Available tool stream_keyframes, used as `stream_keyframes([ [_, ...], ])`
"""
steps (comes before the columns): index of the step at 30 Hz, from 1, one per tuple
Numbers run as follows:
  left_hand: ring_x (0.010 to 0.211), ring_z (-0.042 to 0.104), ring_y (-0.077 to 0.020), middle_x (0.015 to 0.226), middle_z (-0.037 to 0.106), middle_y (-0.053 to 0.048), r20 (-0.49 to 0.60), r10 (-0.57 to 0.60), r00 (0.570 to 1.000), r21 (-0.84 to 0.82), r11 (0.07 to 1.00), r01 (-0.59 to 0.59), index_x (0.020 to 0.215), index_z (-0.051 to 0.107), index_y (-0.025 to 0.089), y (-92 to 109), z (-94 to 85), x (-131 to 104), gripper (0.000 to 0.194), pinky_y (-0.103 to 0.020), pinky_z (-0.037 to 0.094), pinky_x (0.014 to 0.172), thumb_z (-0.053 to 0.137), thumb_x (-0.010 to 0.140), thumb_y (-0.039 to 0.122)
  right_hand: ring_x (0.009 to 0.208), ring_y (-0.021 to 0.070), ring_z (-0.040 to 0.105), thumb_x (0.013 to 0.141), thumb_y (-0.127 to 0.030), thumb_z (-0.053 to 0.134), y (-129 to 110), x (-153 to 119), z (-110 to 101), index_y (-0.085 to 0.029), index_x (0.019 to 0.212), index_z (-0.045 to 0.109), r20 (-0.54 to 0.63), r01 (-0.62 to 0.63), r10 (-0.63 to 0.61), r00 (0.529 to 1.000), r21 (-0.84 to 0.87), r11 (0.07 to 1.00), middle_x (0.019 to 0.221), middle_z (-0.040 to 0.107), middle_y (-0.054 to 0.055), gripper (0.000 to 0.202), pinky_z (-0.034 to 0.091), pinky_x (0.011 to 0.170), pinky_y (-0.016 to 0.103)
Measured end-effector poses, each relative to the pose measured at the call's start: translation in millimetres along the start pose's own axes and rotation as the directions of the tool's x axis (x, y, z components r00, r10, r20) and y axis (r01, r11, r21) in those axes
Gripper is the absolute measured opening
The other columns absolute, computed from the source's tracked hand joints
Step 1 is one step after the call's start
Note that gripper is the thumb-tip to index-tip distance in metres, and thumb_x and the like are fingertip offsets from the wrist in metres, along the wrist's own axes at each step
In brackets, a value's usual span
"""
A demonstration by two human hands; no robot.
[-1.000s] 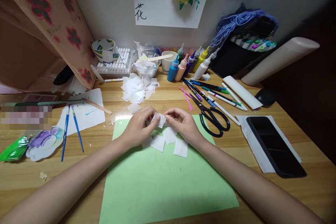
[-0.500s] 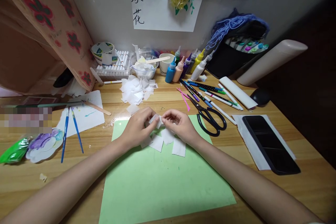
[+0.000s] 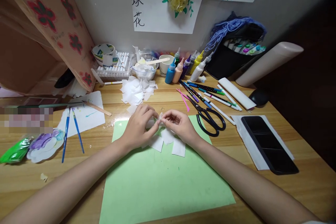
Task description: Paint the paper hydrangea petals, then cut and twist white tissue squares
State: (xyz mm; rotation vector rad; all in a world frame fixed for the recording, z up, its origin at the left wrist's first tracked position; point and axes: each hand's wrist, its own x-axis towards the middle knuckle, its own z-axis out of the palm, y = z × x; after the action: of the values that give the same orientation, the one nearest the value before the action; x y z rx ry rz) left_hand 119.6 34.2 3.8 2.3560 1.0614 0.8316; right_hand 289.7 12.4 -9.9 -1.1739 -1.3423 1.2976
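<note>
My left hand [image 3: 142,126] and my right hand [image 3: 176,121] meet over the top of a green sheet of paper [image 3: 168,185]. Both pinch one small piece of thin white paper [image 3: 161,116] between thumb and fingers; much of it is hidden by the fingertips. Several white paper pieces [image 3: 179,147] lie on the green sheet just below my hands, some partly covered by the left one. Beyond my left hand is a loose pile of similar white paper squares [image 3: 133,91].
Black-handled scissors [image 3: 211,120] and several markers [image 3: 207,94] lie to the right, with a phone [image 3: 270,143] farther out. Paint bottles [image 3: 177,71] and a plastic bowl [image 3: 145,70] stand at the back. Brushes [image 3: 66,134] and a palette [image 3: 46,145] lie left.
My left fingertips have closed in toward my right ones, and the white paper between them is now more covered. The view has shifted slightly.
</note>
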Motion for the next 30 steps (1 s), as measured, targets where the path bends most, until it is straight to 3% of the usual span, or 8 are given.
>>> stream_keyframes([
  [8, 0.076, 0.046, -0.0160, 0.077, 0.051, -0.002, -0.086, -0.165, 0.983, -0.115, 0.981, 0.155, 0.075, 0.048, 0.019, -2.1, -2.3, 2.1, 0.015, -0.029, 0.036, 0.069, 0.046, 0.088, 0.025, 0.063, 0.0116, 0.049, 0.074, -0.035, 0.064, 0.7, 0.6, -1.4, -0.018, 0.070, 0.052, -0.079, 0.000, -0.001, 0.997, -0.013, 1.000, 0.067, 0.053, -0.001, 0.021, 0.040, 0.059, 0.024],
  [13, 0.067, 0.046, -0.0143, 0.072, 0.048, 0.000, -0.160, -0.407, 0.899, -0.322, 0.883, 0.342, 0.075, 0.045, 0.020, -10.7, -1.5, 2.0, 0.019, -0.028, 0.036, 0.062, 0.041, 0.089, 0.031, 0.060, 0.0115, 0.048, 0.073, -0.038, 0.063, 0.4, 0.7, -2.0, -0.018, 0.069, 0.049, -0.116, -0.014, 0.013, 0.993, -0.007, 1.000, 0.064, 0.051, -0.002, 0.025, 0.040, 0.057, 0.024],
  [16, 0.066, 0.049, -0.0145, 0.068, 0.049, 0.001, -0.141, -0.495, 0.857, -0.486, 0.789, 0.375, 0.073, 0.043, 0.021, -16.1, -1.7, 2.4, 0.020, -0.028, 0.039, 0.064, 0.039, 0.089, 0.033, 0.060, 0.0113, 0.048, 0.074, -0.039, 0.063, 0.0, 0.7, -2.2, -0.019, 0.068, 0.049, -0.138, -0.012, 0.012, 0.990, -0.002, 1.000, 0.064, 0.051, -0.002, 0.025, 0.040, 0.057, 0.024],
  [19, 0.077, 0.054, -0.0168, 0.079, 0.058, -0.003, -0.072, -0.449, 0.891, -0.567, 0.753, 0.334, 0.064, 0.043, 0.020, -15.7, -4.8, 4.2, 0.024, -0.030, 0.042, 0.072, 0.040, 0.086, 0.028, 0.058, 0.0112, 0.049, 0.075, -0.039, 0.063, -0.5, 0.6, -2.7, -0.019, 0.069, 0.050, -0.152, -0.016, 0.019, 0.988, 0.020, 1.000, 0.063, 0.051, -0.002, 0.025, 0.041, 0.057, 0.025],
  [22, 0.100, 0.053, -0.0227, 0.104, 0.060, -0.008, 0.070, -0.307, 0.949, -0.574, 0.766, 0.290, 0.059, 0.044, 0.019, -9.7, -8.2, 5.3, 0.025, -0.037, 0.041, 0.086, 0.043, 0.084, 0.024, 0.066, 0.0133, 0.054, 0.075, -0.038, 0.064, -0.2, 0.4, -3.2, -0.019, 0.071, 0.053, -0.090, -0.006, 0.008, 0.996, 0.028, 1.000, 0.070, 0.057, 0.001, 0.023, 0.044, 0.063, 0.027],
  [25, 0.098, 0.054, -0.0231, 0.104, 0.060, -0.010, 0.191, -0.197, 0.962, -0.539, 0.798, 0.271, 0.065, 0.048, 0.018, -4.4, -7.7, 4.1, 0.022, -0.037, 0.042, 0.085, 0.046, 0.085, 0.027, 0.079, 0.0157, 0.058, 0.075, -0.036, 0.065, 1.3, 0.5, -3.2, -0.018, 0.075, 0.057, -0.016, 0.031, -0.031, 0.999, 0.042, 0.999, 0.085, 0.062, 0.004, 0.020, 0.046, 0.073, 0.029],
  [27, 0.085, 0.055, -0.0191, 0.093, 0.059, -0.008, 0.158, -0.211, 0.965, -0.464, 0.846, 0.261, 0.068, 0.049, 0.018, -3.7, -5.1, 2.6, 0.022, -0.032, 0.043, 0.075, 0.046, 0.086, 0.030, 0.084, 0.0162, 0.059, 0.075, -0.035, 0.065, 2.3, 0.5, -2.9, -0.019, 0.075, 0.057, -0.002, 0.039, -0.039, 0.999, 0.060, 0.997, 0.090, 0.064, 0.005, 0.018, 0.047, 0.078, 0.030],
  [30, 0.069, 0.050, -0.0141, 0.079, 0.054, -0.003, 0.009, -0.287, 0.958, -0.345, 0.898, 0.273, 0.073, 0.050, 0.018, -6.7, -0.8, 1.3, 0.021, -0.027, 0.040, 0.063, 0.044, 0.088, 0.032, 0.088, 0.0165, 0.060, 0.076, -0.033, 0.064, 3.1, 0.2, -2.1, -0.019, 0.077, 0.058, -0.024, 0.040, -0.039, 0.999, 0.066, 0.997, 0.091, 0.065, 0.005, 0.016, 0.047, 0.081, 0.031],
])
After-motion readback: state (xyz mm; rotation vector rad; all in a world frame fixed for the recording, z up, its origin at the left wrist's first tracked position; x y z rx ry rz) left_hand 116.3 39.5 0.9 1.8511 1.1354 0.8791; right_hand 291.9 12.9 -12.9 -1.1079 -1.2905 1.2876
